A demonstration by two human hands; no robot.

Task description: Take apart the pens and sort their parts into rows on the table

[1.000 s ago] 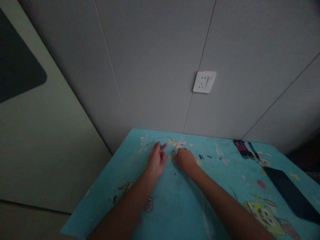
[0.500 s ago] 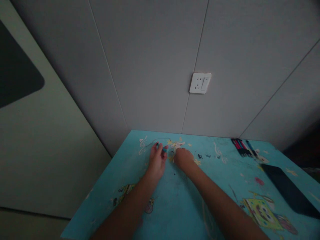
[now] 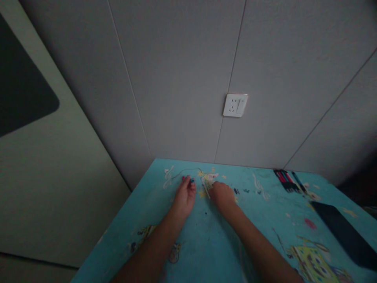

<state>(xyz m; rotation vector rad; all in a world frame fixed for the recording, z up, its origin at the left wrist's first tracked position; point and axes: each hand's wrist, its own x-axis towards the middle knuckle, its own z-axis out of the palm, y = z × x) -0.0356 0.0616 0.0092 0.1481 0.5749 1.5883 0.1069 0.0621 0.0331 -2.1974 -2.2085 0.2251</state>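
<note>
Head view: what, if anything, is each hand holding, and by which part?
The left hand holds a small blue item, exact part unclear. The right hand is at a pale item; any grip is hidden.

Prob. home rm, w/ cartoon-print tbl (image 3: 203,245) & wall socket (image 3: 235,105).

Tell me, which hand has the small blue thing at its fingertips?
The left hand: the small blue thing shows between its fingers. The right hand instead has a thin, pale piece beside its fingers.
</note>
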